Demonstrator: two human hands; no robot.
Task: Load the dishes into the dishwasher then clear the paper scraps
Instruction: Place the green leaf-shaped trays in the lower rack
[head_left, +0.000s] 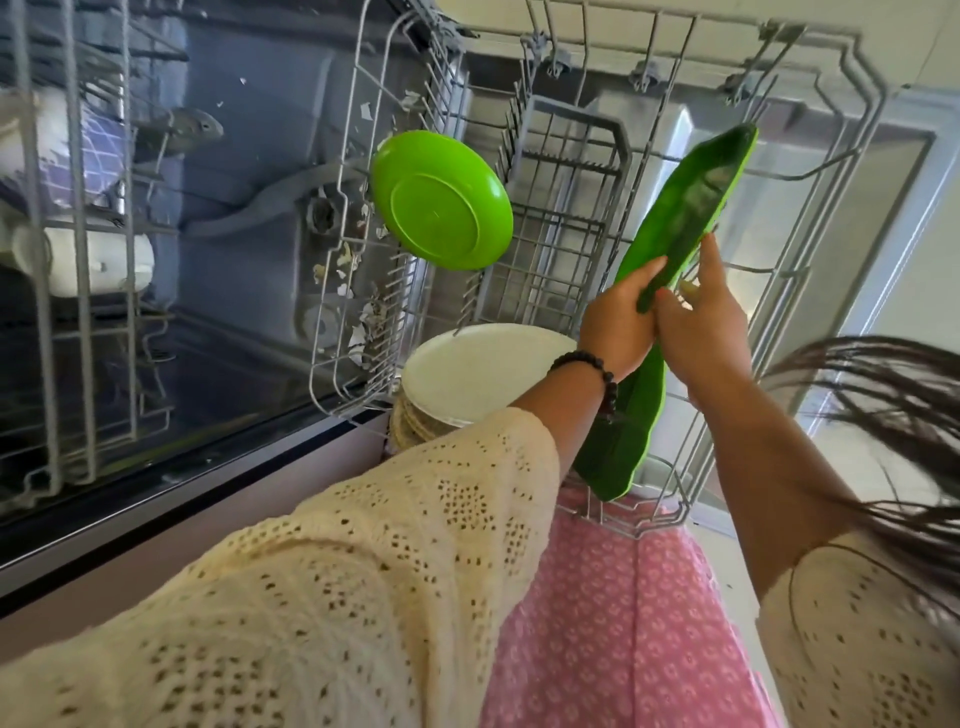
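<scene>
Dishwasher (234, 171) interior, seen from above with the lower rack (597, 171) pulled out over the open door. At far left I see the upper rack (78, 234), holding white cups (98, 262). Right of it, on the tub floor, torn paper scraps (358, 312) lie scattered along the lower rack's left edge. Next to the right, a round green plate (441, 200) stands tilted on edge among the tines, its underside facing the camera. Nearer, below that plate, a stack of plates (467, 374) with a white one on top sits at the rack's near-left corner. Right of the stack, my left hand (615, 322), a beaded bracelet (597, 371) on the wrist, grips a long green dish (691, 202) with fingers curled round its edge. This dish is held edge-up over the middle of the rack, running from near to far. Touching it on the right, my right hand (701, 317) pinches the same dish, the fingertips pressed to its rim. A cream knitted sleeve (337, 561) and a pink patterned garment (623, 613) fill the near foreground.
</scene>
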